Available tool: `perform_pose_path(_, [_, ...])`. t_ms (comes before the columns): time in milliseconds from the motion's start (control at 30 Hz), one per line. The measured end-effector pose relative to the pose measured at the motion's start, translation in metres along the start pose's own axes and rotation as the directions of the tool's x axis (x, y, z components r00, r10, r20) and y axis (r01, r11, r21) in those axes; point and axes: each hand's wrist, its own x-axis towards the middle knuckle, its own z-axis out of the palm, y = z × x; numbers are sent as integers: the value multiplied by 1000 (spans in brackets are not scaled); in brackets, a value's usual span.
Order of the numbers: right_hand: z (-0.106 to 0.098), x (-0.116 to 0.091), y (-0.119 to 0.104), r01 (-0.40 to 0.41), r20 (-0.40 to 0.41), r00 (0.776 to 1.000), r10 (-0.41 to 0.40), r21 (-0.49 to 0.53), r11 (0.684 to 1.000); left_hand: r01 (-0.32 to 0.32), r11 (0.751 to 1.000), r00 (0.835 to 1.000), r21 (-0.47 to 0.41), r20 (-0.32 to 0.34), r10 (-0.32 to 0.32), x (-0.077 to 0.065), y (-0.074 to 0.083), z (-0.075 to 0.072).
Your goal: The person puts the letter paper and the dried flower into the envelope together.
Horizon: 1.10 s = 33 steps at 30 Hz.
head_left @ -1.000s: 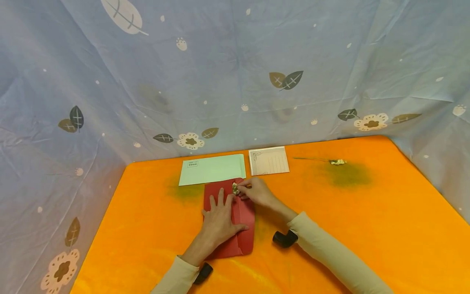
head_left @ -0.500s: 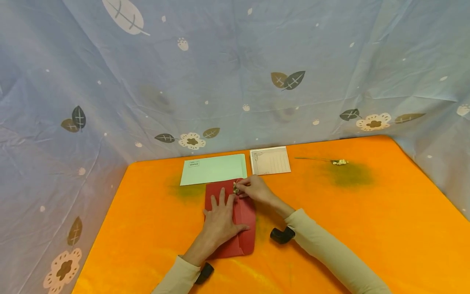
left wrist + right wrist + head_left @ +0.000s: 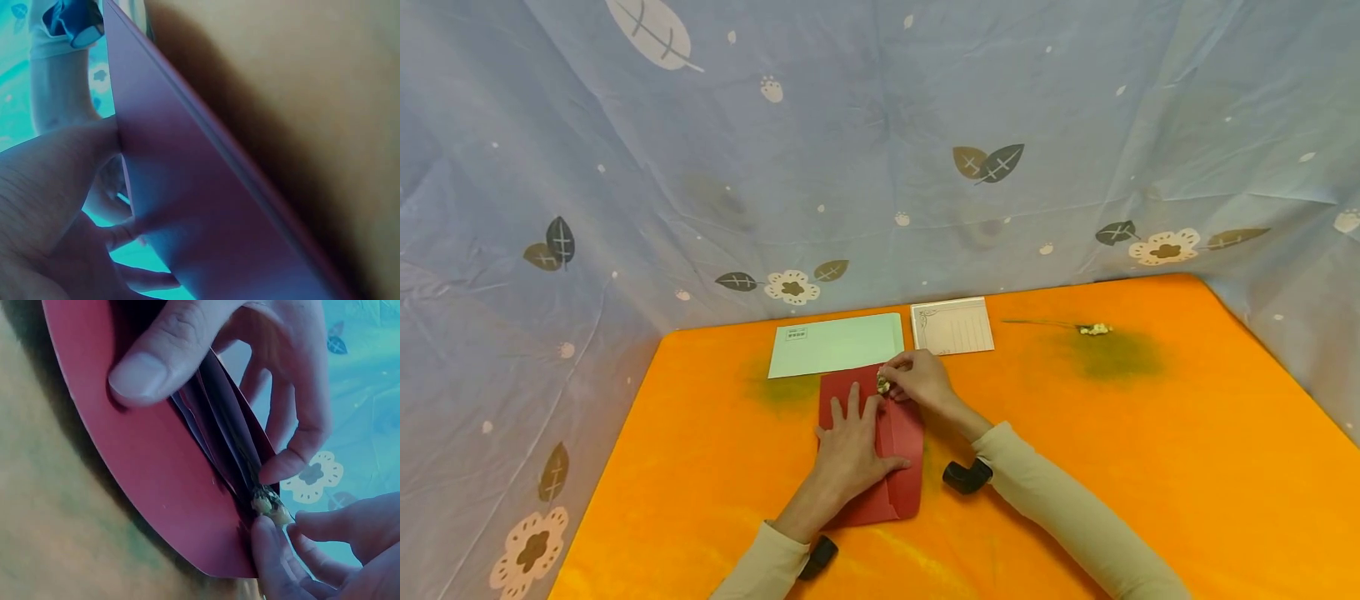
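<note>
A red envelope [image 3: 907, 479] lies lengthwise on the orange table with its flap on the right. My left hand [image 3: 846, 450] rests over it, fingers spread and thumb on the flap side. In the right wrist view the envelope's mouth [image 3: 215, 419] gapes, with the left thumb [image 3: 140, 375] on the flap. At the far end of that mouth my right hand [image 3: 922, 382] pinches a small dried flower sprig [image 3: 270, 506] between thumb and fingers. Its pale head shows and its stem runs into the opening. The left wrist view catches the envelope's edge [image 3: 181, 181] beside the left hand [image 3: 50, 187].
Behind the red envelope lies a pale mint envelope [image 3: 835, 346], with a lined white card [image 3: 957, 327] to its right. Farther right is another dried flower sprig [image 3: 1094, 330] with a long thin stem. A blue patterned cloth [image 3: 880, 167] hangs behind the table [image 3: 1075, 467].
My right hand has shifted slightly toward the far side, its forearm a little to the left, still pinching the flower sprig. The left hand keeps its place on the red envelope.
</note>
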Motion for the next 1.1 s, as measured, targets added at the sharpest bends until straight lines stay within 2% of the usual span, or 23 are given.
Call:
perform_pose_path(200, [2, -1, 1, 34, -46, 998, -33, 18, 999, 2, 1000, 1000, -5, 1, -2, 0, -1, -1])
perform_pose_path(467, [-5, 6, 5, 12, -79, 997, 4, 191, 981, -2, 1000, 1000, -19, 2, 2, -1, -1, -1])
perform_pose_path(733, [-30, 14, 6, 25, -184, 983, 12, 193, 981, -17, 999, 1000, -49, -25, 16, -1, -2, 0])
perform_pose_path(900, [-47, 19, 9, 28, -226, 974, 29, 247, 969, -19, 998, 999, -58, -40, 17, -1, -2, 0])
perform_pose_path(1100, [-57, 20, 13, 36, -254, 966, 45, 306, 951, -22, 998, 999, -63, -42, 19, -2, -3, 0])
